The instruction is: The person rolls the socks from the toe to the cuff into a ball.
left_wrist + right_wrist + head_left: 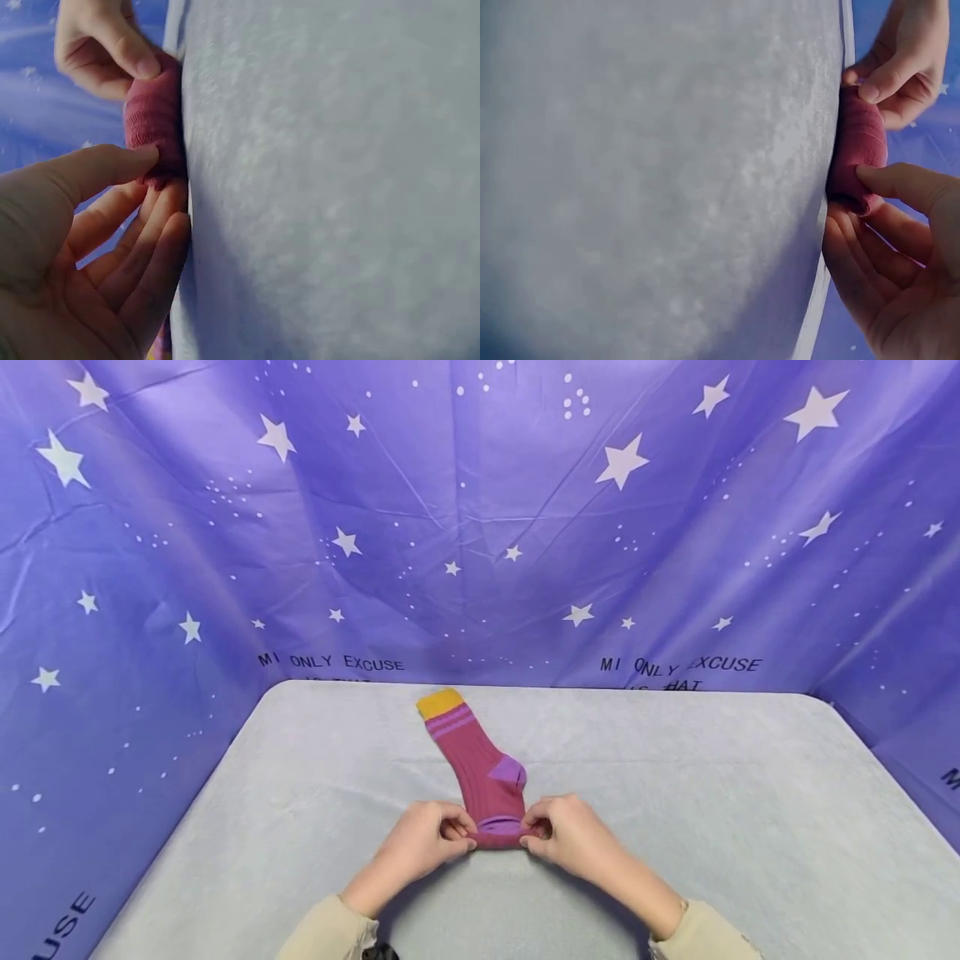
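A dark pink sock (480, 760) with a yellow cuff, purple stripes and a purple heel lies flat on the table, its cuff pointing away. The near end is folded or rolled over into a thick band. My left hand (429, 839) pinches the left end of that band between thumb and fingers. At the right end, my right hand (572, 835) pinches it the same way. Both wrist views show the rolled sock (154, 120) from its near side, a thumb pressing on each end. Most of the sock beyond the roll is hidden there.
The table (720, 793) has a pale grey cloth surface with rounded far corners. Behind it and at both sides hangs a purple curtain (465, 527) printed with white stars and lettering. Light-coloured sleeves (330, 931) cover the forearms.
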The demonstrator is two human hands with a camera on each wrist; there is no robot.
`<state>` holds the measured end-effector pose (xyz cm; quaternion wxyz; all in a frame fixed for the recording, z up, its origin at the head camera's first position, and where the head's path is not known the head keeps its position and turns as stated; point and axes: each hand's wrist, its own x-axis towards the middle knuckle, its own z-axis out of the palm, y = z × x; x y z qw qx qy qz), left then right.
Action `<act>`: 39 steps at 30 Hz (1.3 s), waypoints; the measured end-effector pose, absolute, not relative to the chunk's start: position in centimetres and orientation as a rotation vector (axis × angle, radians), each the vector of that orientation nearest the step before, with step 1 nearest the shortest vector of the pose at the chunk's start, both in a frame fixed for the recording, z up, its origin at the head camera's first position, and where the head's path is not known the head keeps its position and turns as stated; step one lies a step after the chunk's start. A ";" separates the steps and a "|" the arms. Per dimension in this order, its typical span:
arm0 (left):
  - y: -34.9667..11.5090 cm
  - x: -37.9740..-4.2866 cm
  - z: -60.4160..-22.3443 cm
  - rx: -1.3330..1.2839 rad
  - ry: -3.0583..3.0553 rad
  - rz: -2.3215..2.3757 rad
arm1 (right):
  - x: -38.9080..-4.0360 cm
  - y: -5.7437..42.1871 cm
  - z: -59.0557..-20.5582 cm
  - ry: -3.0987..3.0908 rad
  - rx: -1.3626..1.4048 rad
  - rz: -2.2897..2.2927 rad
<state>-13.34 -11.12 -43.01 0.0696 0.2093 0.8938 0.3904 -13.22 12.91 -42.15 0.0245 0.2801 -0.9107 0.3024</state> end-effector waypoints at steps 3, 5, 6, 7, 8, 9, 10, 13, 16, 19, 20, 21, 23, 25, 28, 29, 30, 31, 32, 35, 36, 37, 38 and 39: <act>-11.4 -13.9 -43.0 0.517 2.587 1.279 | -13.7 13.1 -42.1 -2.875 0.792 1.108; -11.6 -14.3 -42.9 0.462 2.539 1.310 | -14.0 13.3 -42.0 -2.921 0.737 1.250; -11.6 -14.5 -42.8 0.434 2.519 1.317 | -14.2 13.3 -41.9 -2.943 0.710 1.331; -11.7 -14.8 -42.8 0.409 2.503 1.315 | -14.4 13.4 -41.8 -2.966 0.678 1.402; -11.7 -15.0 -42.7 0.393 2.493 1.309 | -14.6 13.4 -41.7 -2.989 0.638 1.469; -11.6 -15.3 -42.6 0.379 2.488 1.300 | -14.8 13.4 -41.5 -3.009 0.597 1.535; -11.6 -15.5 -42.5 0.368 2.492 1.280 | -15.0 13.5 -41.3 -3.028 0.559 1.584; -11.2 -16.2 -42.1 0.352 2.547 1.177 | -15.6 13.4 -40.8 -3.092 0.463 1.628; -10.5 -16.4 -41.2 0.353 2.629 1.005 | -16.1 13.1 -40.2 -3.175 0.414 1.531; -9.9 -16.4 -40.4 0.351 2.677 0.852 | -16.4 12.4 -39.7 -3.273 0.366 1.333; -9.7 -16.3 -40.2 0.346 2.682 0.822 | -16.4 12.1 -39.6 -3.300 0.355 1.251; -9.6 -16.2 -40.1 0.347 2.690 0.800 | -16.3 11.9 -39.5 -3.321 0.343 1.175; -9.5 -16.1 -40.2 0.388 2.715 0.766 | -16.2 11.5 -39.4 -3.319 0.369 1.028; -9.5 -16.0 -40.5 0.458 2.741 0.751 | -15.9 11.2 -39.5 -3.263 0.464 0.889; -9.4 -15.9 -40.8 0.617 2.814 0.715 | -15.5 10.9 -39.9 -3.083 0.638 0.725; -9.4 -15.8 -40.9 0.660 2.840 0.700 | -15.4 10.8 -40.0 -3.015 0.692 0.671; -9.3 -15.7 -40.8 0.702 2.870 0.678 | -15.2 10.7 -40.1 -2.948 0.737 0.621; -9.3 -15.5 -40.8 0.742 2.902 0.647 | -15.0 10.8 -40.1 -2.889 0.770 0.578; -9.3 -15.3 -40.7 0.777 2.934 0.605 | -14.8 10.8 -40.2 -2.844 0.798 0.545; -9.2 -14.6 -40.5 0.827 2.979 0.491 | -14.2 11.3 -40.2 -2.786 0.889 0.472; -9.2 -14.3 -40.5 0.836 2.985 0.459 | -14.0 11.5 -40.2 -2.785 0.927 0.457; -9.2 -14.1 -40.5 0.839 2.992 0.429 | -13.9 11.7 -40.3 -2.791 0.955 0.446; -9.1 -14.0 -40.5 0.841 3.001 0.399 | -13.8 11.8 -40.3 -2.799 0.975 0.440; -9.0 -13.9 -40.6 0.842 3.011 0.379 | -13.7 11.9 -40.4 -2.804 0.985 0.438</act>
